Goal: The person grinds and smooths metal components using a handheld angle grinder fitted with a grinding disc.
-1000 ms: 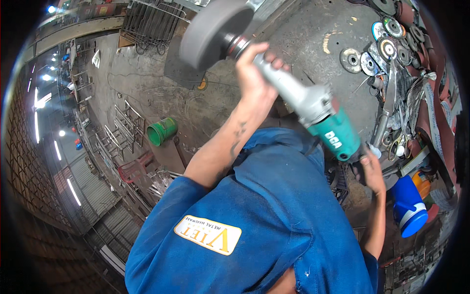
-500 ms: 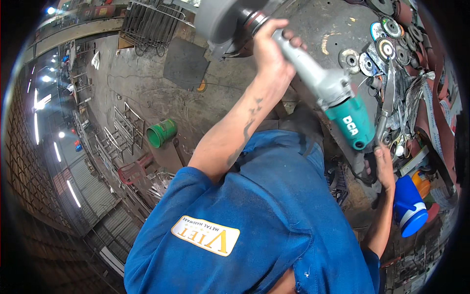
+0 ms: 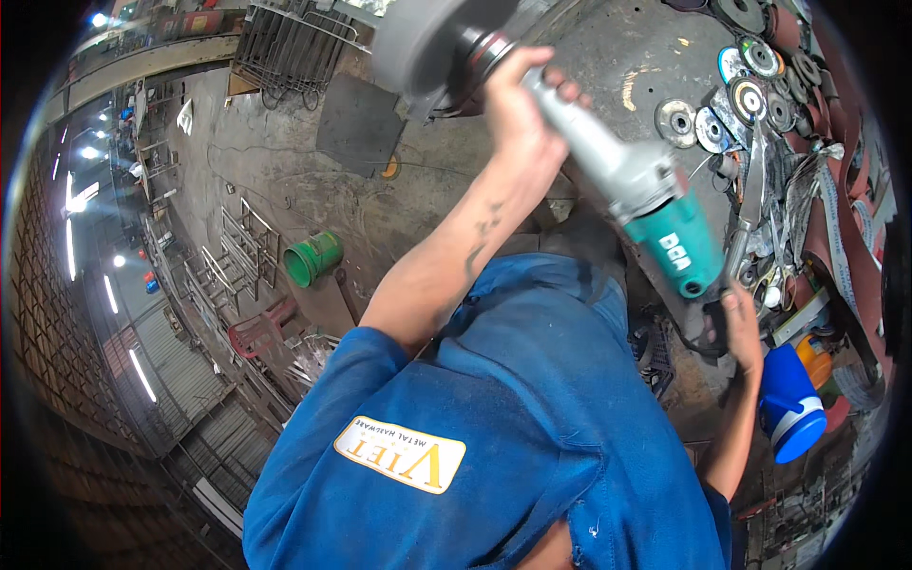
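Observation:
A straight grinder (image 3: 670, 223), grey at the neck and green at the motor end, lies slantwise across the upper middle. Its wide grey wheel (image 3: 418, 43) is at the upper left end, smeared as if spinning. My left hand (image 3: 527, 109) wraps round the neck just behind the wheel. At the rear end my right hand (image 3: 741, 328) closes round the dark handle, mostly hidden behind its fingers. Whatever the wheel touches is out of sight.
To the right, a bench (image 3: 617, 57) bears several abrasive discs (image 3: 676, 122), tools and brown sanding belts (image 3: 855, 252). A blue plastic jug (image 3: 790, 408) stands near my right forearm. On the floor at left are a green bucket (image 3: 313, 258), a red chair (image 3: 261, 328) and metal frames (image 3: 242, 242).
The grinder and both hands have shifted slightly, the wheel end a little left and the rear end a little down. Both hands keep their grip.

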Tool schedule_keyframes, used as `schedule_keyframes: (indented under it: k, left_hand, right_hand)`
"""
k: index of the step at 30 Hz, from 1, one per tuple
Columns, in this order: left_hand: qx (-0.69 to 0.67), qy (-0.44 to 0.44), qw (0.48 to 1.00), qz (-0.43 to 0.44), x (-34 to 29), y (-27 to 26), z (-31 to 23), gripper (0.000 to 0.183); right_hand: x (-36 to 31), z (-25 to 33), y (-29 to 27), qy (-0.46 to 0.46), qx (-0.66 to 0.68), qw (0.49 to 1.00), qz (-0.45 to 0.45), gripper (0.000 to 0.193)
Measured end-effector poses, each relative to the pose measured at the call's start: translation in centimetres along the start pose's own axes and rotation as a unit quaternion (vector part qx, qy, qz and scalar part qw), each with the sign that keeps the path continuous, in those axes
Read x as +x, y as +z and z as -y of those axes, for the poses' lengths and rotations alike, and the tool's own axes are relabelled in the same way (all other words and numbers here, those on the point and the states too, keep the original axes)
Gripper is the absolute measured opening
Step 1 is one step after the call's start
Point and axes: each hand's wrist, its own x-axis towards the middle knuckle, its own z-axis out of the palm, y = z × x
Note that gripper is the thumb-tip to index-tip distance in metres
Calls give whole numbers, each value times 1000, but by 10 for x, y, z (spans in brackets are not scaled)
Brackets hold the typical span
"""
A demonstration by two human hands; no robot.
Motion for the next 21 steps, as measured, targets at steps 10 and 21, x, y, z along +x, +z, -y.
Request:
schedule_keyframes:
  k: [10, 21]
  left_hand:
    - [11, 21, 998, -55, -42, -51, -17, 23]
    - [14, 30, 999, 5, 8, 8, 8, 24]
  right_hand:
    - [-13, -30, 38, 58, 13, 998, 28, 67]
    - [12, -12, -11, -10, 45, 998, 36, 69]
